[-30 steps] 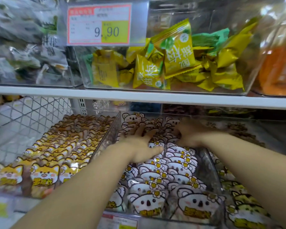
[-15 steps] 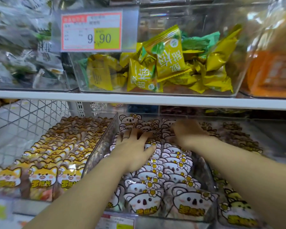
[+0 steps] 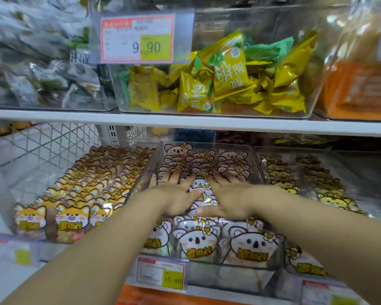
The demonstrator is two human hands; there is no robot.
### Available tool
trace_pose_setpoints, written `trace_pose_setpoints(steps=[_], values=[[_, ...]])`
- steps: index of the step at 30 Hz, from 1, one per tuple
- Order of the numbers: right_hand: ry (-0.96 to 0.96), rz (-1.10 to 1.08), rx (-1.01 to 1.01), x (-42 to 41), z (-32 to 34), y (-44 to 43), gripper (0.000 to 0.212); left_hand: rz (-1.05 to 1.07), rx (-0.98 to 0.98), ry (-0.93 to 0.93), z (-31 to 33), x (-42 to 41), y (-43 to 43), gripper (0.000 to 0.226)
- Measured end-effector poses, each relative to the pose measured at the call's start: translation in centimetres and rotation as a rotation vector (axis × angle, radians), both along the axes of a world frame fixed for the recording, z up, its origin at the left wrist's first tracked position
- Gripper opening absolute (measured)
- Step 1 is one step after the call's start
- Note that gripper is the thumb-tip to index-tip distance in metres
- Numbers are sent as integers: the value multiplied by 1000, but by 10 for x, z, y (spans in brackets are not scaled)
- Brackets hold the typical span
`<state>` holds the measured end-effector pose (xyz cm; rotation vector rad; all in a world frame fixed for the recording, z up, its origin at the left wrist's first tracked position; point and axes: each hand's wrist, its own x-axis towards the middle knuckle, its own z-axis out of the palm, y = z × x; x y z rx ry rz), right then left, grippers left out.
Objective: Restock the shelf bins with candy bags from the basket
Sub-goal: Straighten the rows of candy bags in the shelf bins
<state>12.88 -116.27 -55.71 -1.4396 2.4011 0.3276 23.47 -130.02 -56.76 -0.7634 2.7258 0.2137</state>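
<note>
A clear shelf bin (image 3: 256, 164) on the lower shelf holds rows of white koala-face candy bags (image 3: 198, 241) standing upright. My left hand (image 3: 176, 194) lies flat on the tops of the bags in the left and middle rows, fingers spread and straight. My right hand (image 3: 231, 199) lies flat beside it on the middle and right rows, fingers pointing toward the back of the bin. Neither hand grips a bag. The basket is not in view.
To the left stands a bin of orange fox-face bags (image 3: 73, 219), to the right a bin of yellow animal-face bags (image 3: 330, 199). The upper shelf (image 3: 185, 123) carries a bin of yellow wrapped candies (image 3: 224, 84) with a 9.90 price tag (image 3: 139, 38). A wire mesh panel (image 3: 46, 144) is at the left.
My right hand has drawn back from the rear of the koala bin toward the front and now lies flat beside my left hand. The view has shifted slightly.
</note>
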Motion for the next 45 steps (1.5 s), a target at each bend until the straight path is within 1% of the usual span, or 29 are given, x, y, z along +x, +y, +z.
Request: trace_pose_setpoints(steps=[1, 3, 4, 5, 6, 7, 9, 11, 13, 15, 16, 18, 19, 20, 21, 22, 24, 25, 28, 31, 32, 35, 37, 40, 42, 44, 45], values=[[-48, -1, -53, 1, 7, 3, 113, 3, 13, -13, 4, 0, 0, 67], [-140, -21, -257, 1, 28, 17, 106, -2, 42, 37, 16, 7, 4, 68], [-137, -1, -356, 3, 40, 27, 96, -23, 54, 97, 22, 13, 9, 67], [-111, 47, -411, 3, 50, 40, 79, -60, 74, 160, 27, 20, 17, 65], [-94, 91, -399, 5, 56, 53, 59, -106, 101, 211, 31, 29, 28, 63], [-95, 114, -332, 10, 57, 64, 43, -157, 126, 232, 31, 37, 40, 61], [-58, 123, -147, 23, 45, 78, 28, -253, 90, 177, 25, 51, 63, 62], [93, 142, -76, 31, 28, 79, 23, -321, -53, 140, 10, 53, 73, 63], [229, 155, -57, 38, 17, 73, 28, -343, -162, 187, 2, 50, 72, 65], [264, 157, -74, 41, 17, 66, 25, -336, -192, 248, 1, 49, 70, 67], [236, 146, -103, 40, 20, 66, 19, -332, -188, 296, 3, 50, 71, 66], [134, 100, -156, 36, 26, 70, 5, -334, -128, 475, 9, 54, 78, 50], [114, 81, -177, 33, 29, 74, 10, -336, -75, 587, 13, 56, 85, 38], [129, 66, -182, 30, 30, 76, 19, -338, -30, 667, 17, 59, 91, 27], [166, 51, -180, 27, 30, 78, 25, -343, -9, 676, 20, 60, 97, 22], [200, 42, -171, 26, 29, 79, 26, -349, -14, 618, 22, 61, 103, 24], [233, 44, -121, 25, 28, 75, 19, -370, -88, 427, 23, 60, 109, 31], [247, 64, -101, 25, 28, 72, 16, -380, -134, 364, 23, 57, 109, 34], [239, 91, -117, 29, 31, 67, 12, -433, -244, 241, 27, 49, 110, 40], [228, 71, -195, 30, 28, 73, 2, -477, -315, 168, 30, 43, 111, 36], [228, 59, -221, 30, 26, 76, 4, -491, -344, 145, 30, 42, 113, 32], [249, 30, -263, 31, 20, 82, 18, -533, -442, 98, 25, 41, 117, 17], [276, 38, -272, 33, 16, 83, 19, -551, -515, 55, 20, 39, 119, 9], [332, 67, -244, 34, 14, 83, 12, -566, -550, -29, 19, 31, 124, 16], [334, 83, -211, 32, 19, 81, 8, -579, -560, -54, 21, 26, 124, 19], [259, 87, -194, 30, 27, 80, 11, -589, -533, -37, 17, 25, 119, 13], [212, 78, -215, 30, 34, 81, 14, -596, -524, -7, 15, 27, 115, 15]])
